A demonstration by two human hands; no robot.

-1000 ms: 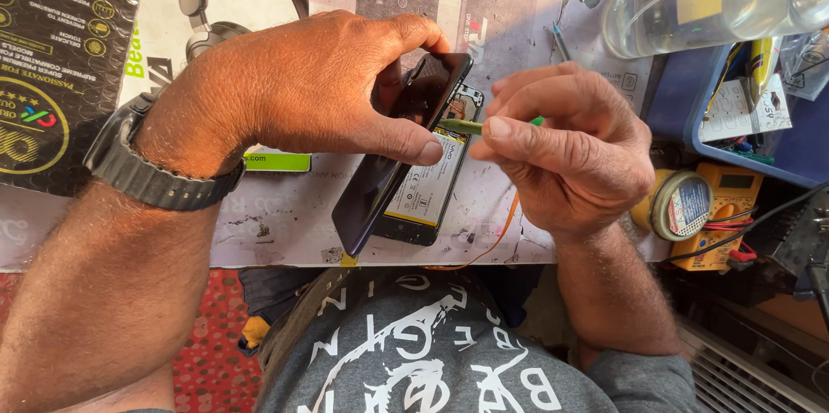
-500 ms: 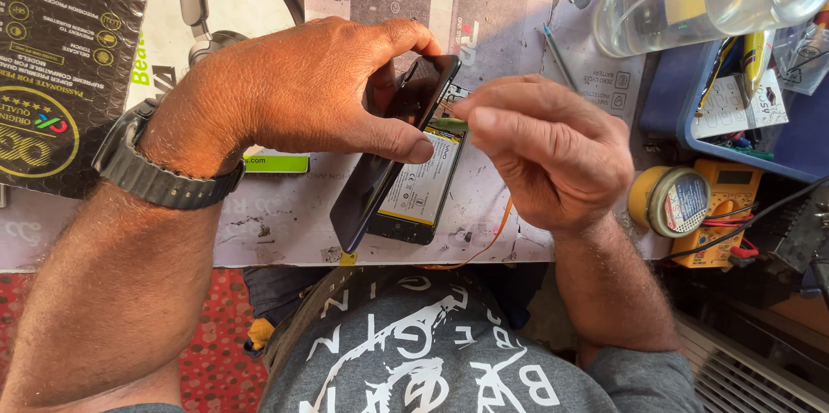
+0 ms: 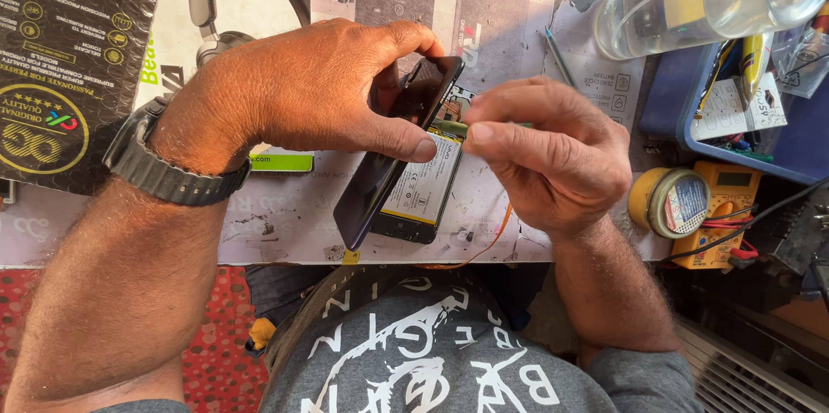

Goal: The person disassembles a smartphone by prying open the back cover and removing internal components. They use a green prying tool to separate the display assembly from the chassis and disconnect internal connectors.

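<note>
Head view: an opened phone (image 3: 406,163), thin, stiff and likely fragile, best gripped by its edges, is being held tilted above the table (image 3: 285,232) by the left hand (image 3: 319,102), closed around its lifted screen; right of the phone, a small green-tipped tool (image 3: 453,126) is being pinched by the right hand (image 3: 544,154)

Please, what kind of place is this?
Probably a phone repair bench. The left hand lifts the screen off an opened phone, showing its battery. A yellow multimeter and a round tin lie at the right.
</note>
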